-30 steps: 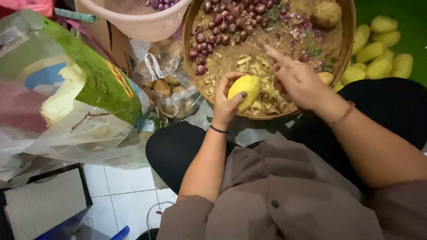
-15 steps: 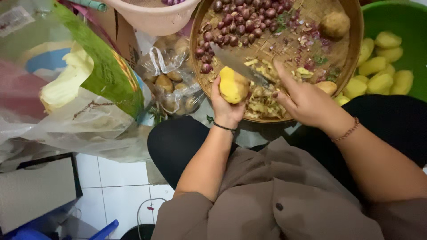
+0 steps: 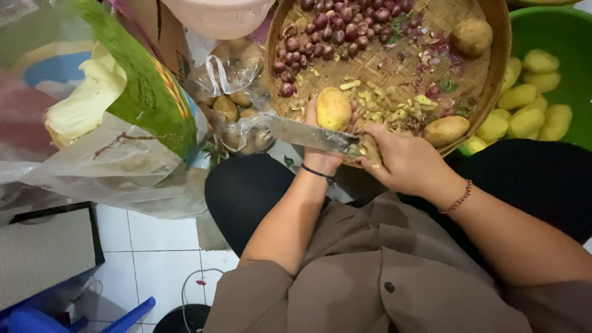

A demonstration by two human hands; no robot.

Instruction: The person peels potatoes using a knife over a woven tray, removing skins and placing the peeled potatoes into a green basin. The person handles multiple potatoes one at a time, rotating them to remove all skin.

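Woven trays: one
Green basins: one
Knives: one
Unpeeled potatoes on the tray: two
Peeled potatoes in the basin: about nine
Shallots: too many to count

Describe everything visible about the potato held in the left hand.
The potato is oval, pale yellow and smooth, so it looks mostly peeled, with a slightly browner patch toward its top. It stands roughly upright in the grip of the left hand, whose fingers wrap its lower part. It sits above the near edge of the woven tray, over a scatter of peelings. The knife in the right hand lies just below it, blade pointing left; actual contact cannot be told.
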